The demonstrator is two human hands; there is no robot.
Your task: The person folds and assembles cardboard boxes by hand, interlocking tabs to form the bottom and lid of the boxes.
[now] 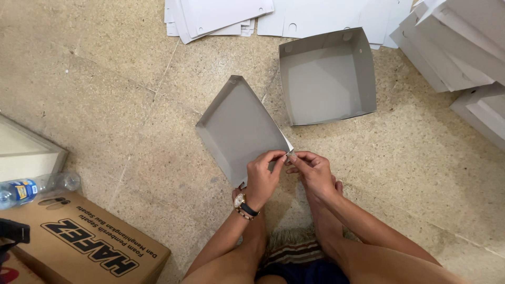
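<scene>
A grey cardboard box piece [236, 126], partly folded with low raised sides, lies tilted on the floor in front of me. My left hand [263, 176], with a watch on the wrist, pinches its near right corner. My right hand [313, 171] grips the same corner from the right, fingertips meeting the left hand's. A second grey cardboard tray [327, 76], fully folded with all sides up, stands just behind and to the right, apart from both hands.
Flat white cardboard blanks [221, 16] lie stacked at the top. Folded white boxes [463, 47] pile at the right. A brown carton [79, 242], a plastic bottle [31, 188] and a framed panel [26, 152] sit at the left. My knees are at the bottom.
</scene>
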